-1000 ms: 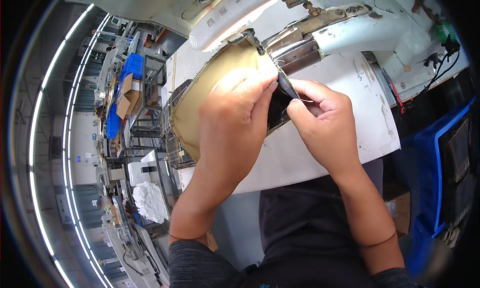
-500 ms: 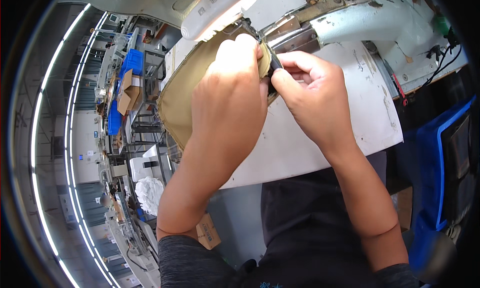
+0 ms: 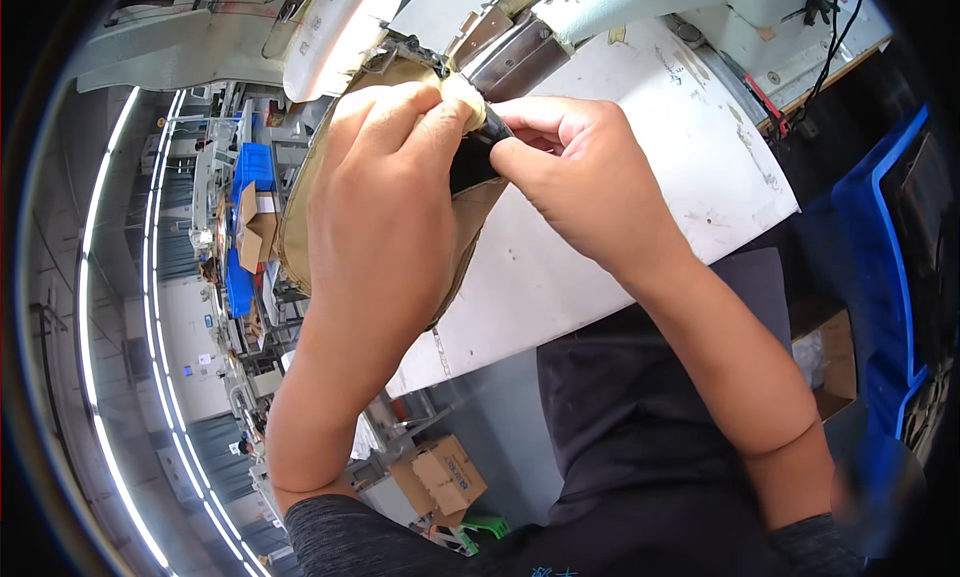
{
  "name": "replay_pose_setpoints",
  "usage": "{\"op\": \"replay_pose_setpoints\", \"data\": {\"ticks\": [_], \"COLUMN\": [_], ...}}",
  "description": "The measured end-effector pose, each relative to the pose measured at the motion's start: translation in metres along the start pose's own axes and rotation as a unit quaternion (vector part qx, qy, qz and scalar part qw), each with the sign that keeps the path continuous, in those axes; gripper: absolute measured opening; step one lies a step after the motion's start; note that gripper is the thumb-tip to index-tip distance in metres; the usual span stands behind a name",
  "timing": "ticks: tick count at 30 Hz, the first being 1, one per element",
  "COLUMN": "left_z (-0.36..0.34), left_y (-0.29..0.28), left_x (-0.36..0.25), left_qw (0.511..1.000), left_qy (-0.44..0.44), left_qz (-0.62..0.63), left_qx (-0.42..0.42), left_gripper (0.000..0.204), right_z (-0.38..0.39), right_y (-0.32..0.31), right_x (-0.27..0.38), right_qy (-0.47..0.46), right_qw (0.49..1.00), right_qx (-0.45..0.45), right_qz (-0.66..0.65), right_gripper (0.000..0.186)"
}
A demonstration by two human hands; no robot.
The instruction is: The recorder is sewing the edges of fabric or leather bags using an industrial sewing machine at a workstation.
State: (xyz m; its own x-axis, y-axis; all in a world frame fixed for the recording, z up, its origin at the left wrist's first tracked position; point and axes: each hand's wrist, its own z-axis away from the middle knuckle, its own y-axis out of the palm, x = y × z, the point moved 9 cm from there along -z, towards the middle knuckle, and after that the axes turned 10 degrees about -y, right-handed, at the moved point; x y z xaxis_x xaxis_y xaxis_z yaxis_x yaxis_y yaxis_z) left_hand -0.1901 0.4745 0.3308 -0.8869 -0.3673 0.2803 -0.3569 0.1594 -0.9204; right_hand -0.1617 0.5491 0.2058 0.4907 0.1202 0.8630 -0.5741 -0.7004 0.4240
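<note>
inside a workshop with long ceiling strip lights (image 3: 90, 307), at a white worktop (image 3: 640, 157) reaching under a pale machine arm (image 3: 600, 7), apparently of a sewing machine. placed over the left part of this worktop, just below a bright lamp (image 3: 340, 37) and near some metal plates (image 3: 520, 67): a khaki fabric piece (image 3: 395, 74), curved in shape, with a black inner side (image 3: 475, 162) visible between the two hands. probably brought so near to the lamp for seeing the narrow edge clearly.

on the khaki side, left hand (image 3: 385, 187) with fingers drawn together in a pinch on a folded bit of the fabric, no clear gap between them; back of the hand covering much of the piece, perhaps also to steady it. on the other side of the edge, right hand (image 3: 590, 177) with thumb and forefinger brought together on a dark strip (image 3: 490, 127), remaining fingers curled behind. likely gripped from both sides to control the layers at one short place. impossible to tell the exact contact under the fingertips. lower down, beyond the worktop, a cardboard box (image 3: 450, 477); far to the right, a blue bin (image 3: 880, 247).
</note>
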Motion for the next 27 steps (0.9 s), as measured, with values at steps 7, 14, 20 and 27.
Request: {"op": "replay_pose_setpoints", "data": {"ticks": [7, 14, 20, 27], "left_z": [-0.008, -0.018, -0.023, -0.025], "left_y": [-0.002, 0.008, 0.013, 0.013], "left_x": [0.004, 0.018, 0.016, 0.025], "left_qw": [0.996, 0.996, 0.996, 0.993], "left_qy": [-0.011, -0.044, -0.051, -0.079], "left_qz": [0.081, 0.061, 0.038, 0.079], "left_qx": [0.039, 0.043, 0.056, 0.024], "left_gripper": [0.033, 0.028, 0.026, 0.019], "right_z": [0.002, -0.015, -0.025, -0.029], "right_y": [0.002, 0.004, -0.002, 0.000], "right_x": [-0.001, -0.001, 0.005, 0.010], "right_qy": [-0.003, -0.011, -0.039, 0.003], "right_qw": [0.994, 0.999, 0.991, 0.983], "right_qx": [-0.042, -0.039, -0.046, 0.004], "right_qz": [-0.098, 0.011, 0.118, 0.186], "right_gripper": [0.018, 0.016, 0.019, 0.023]}}
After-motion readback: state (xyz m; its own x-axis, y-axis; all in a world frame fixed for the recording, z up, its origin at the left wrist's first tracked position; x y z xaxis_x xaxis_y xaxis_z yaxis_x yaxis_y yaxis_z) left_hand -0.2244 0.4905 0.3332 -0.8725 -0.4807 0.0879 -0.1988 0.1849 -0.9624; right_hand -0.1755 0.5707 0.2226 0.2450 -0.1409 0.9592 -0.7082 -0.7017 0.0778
